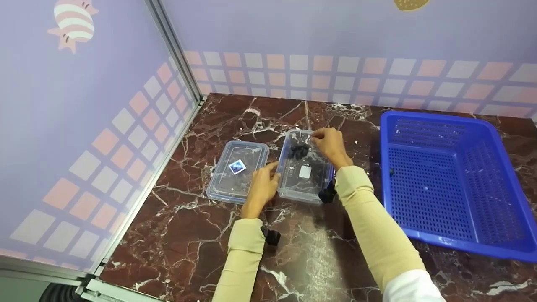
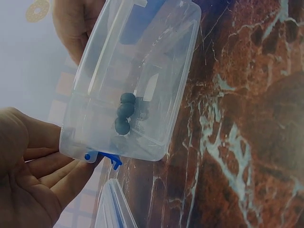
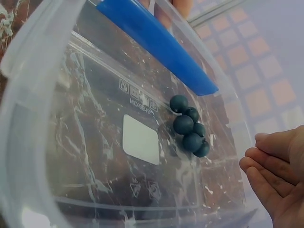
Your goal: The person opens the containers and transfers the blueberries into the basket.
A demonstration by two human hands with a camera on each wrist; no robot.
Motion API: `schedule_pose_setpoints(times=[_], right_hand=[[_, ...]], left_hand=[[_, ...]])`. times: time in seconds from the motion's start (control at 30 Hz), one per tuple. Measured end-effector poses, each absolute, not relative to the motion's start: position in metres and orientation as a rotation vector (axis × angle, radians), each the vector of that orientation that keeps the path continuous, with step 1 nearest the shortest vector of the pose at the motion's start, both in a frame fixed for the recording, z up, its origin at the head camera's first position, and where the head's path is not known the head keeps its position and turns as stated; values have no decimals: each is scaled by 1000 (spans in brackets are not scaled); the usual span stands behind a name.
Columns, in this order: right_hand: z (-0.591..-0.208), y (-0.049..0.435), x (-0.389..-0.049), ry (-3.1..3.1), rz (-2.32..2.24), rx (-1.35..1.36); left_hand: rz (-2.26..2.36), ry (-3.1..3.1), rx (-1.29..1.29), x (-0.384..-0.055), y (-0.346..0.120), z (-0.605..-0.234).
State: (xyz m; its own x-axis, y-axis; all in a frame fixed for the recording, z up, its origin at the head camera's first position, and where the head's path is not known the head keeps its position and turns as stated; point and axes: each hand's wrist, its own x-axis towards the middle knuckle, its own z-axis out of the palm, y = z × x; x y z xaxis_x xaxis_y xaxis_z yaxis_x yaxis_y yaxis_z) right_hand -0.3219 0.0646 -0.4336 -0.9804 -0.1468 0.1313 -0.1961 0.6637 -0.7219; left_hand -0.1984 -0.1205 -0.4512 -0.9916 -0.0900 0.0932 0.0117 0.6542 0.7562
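Note:
A clear plastic box (image 1: 300, 184) stands without its lid on the marbled tabletop. Several dark blue, berry-like balls (image 3: 184, 124) lie clustered on its floor beside a white label (image 3: 141, 140). My left hand (image 1: 263, 184) is at the box's left side, fingers extended to the outer wall by a blue latch (image 2: 111, 159). At the far right rim is my right hand (image 1: 331, 144), fingertips close together; in the right wrist view nothing shows between them. The clear lid (image 1: 222, 176), with a blue-and-white sticker (image 1: 237, 167), lies left of the box.
A large blue perforated basket (image 1: 419, 235) stands on the right, with a small dark round thing (image 1: 392, 172) at its left inner side. Patterned panels rise behind and on the left, with a metal rail (image 1: 138, 176) along the left table edge.

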Motion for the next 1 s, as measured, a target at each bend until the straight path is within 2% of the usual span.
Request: schedule_pose_setpoints(times=[0.3, 0.67, 1.0], right_hand=[[-440, 57, -324, -2884, 1227, 264], [-443, 43, -327, -2989, 988, 359], [-446, 42, -328, -3002, 1000, 423]], left_hand=[[-1294, -2754, 79, -198, -120, -452], [-1280, -2757, 96, -196, -124, -451], [-1276, -2749, 70, -198, -121, -450]])
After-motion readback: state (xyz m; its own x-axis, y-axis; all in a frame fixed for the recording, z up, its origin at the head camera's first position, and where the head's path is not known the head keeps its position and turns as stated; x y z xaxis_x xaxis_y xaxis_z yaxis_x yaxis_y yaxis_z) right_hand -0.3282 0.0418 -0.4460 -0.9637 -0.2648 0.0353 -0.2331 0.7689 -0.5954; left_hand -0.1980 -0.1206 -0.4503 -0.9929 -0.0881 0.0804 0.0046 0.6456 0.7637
